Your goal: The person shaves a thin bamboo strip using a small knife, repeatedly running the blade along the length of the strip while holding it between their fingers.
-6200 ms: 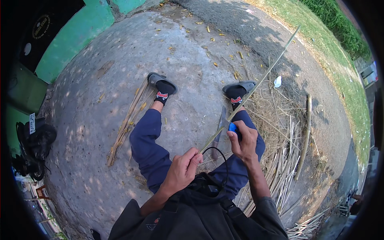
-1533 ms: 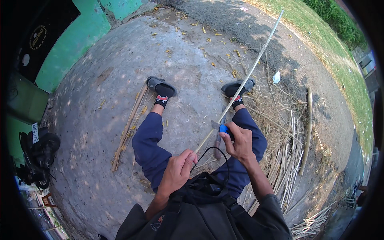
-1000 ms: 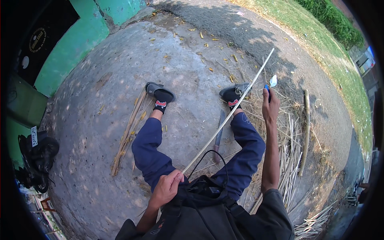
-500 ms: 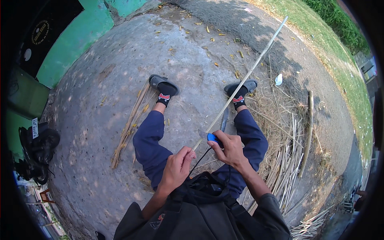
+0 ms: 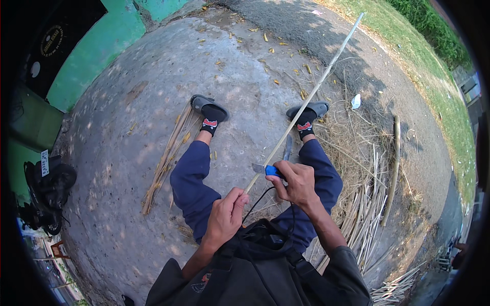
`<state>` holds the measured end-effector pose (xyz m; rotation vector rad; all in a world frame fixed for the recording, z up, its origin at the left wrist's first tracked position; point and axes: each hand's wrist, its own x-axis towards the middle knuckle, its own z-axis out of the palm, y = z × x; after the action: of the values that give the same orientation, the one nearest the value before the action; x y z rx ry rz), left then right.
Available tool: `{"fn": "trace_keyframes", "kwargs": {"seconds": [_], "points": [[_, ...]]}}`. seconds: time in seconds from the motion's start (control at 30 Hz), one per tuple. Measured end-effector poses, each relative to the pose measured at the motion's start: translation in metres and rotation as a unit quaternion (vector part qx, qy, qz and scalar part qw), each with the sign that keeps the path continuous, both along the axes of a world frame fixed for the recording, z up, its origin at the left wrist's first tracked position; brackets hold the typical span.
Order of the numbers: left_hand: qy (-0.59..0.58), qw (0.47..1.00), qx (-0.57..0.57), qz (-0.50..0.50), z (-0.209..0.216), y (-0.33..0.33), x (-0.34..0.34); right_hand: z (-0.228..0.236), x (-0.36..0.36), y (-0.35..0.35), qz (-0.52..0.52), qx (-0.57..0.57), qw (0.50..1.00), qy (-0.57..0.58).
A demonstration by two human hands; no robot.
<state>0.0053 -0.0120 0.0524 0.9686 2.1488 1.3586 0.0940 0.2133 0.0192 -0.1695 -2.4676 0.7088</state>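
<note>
Blue-handled knife within closed right fingers.

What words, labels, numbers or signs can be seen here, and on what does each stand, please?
White plate: dark characters, not copied here.
Emblem on dark panel: lettering, not copied here.
Print on shirt: too small to read.
Knife: no readable text.

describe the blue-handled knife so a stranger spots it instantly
From the navy trousers, go to the right hand beside their right leg. It grips a short, blue-handled knife at the pale strip. Its bright blue sets it apart from the other blade on the ground.
</note>
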Motion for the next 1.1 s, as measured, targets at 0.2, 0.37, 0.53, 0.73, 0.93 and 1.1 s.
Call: {"fn": "trace_keyframes", "kwargs": {"seconds": [0.2, 0.37, 0.53, 0.73, 0.93, 1.1], "points": [[0.003, 1.000, -0.005, 0.008, 0.000, -0.003, -0.002, -0.001, -0.008, 0.009, 0.006, 0.048, 0.999, 0.009], [-0.004, 1.000, -0.014, 0.004, -0.003, -0.006, -0.008, 0.001, -0.008, -0.005, 0.004, -0.019, 1.000, -0.019], [-0.070, 0.997, -0.021, -0.002, 0.003, -0.007, -0.007, -0.010, 0.003, -0.012, 0.026, -0.114, 0.992, -0.054], [-0.128, 0.991, 0.021, -0.010, 0.000, 0.002, -0.008, -0.013, 0.012, -0.023, 0.067, -0.089, 0.993, -0.044], [-0.145, 0.988, 0.052, 0.000, 0.003, 0.003, -0.004, -0.015, 0.013, -0.013, 0.003, -0.232, 0.972, -0.024], [-0.131, 0.990, 0.040, 0.018, 0.008, 0.010, 0.003, -0.007, 0.008, -0.016, -0.033, -0.477, 0.878, 0.036]]}}
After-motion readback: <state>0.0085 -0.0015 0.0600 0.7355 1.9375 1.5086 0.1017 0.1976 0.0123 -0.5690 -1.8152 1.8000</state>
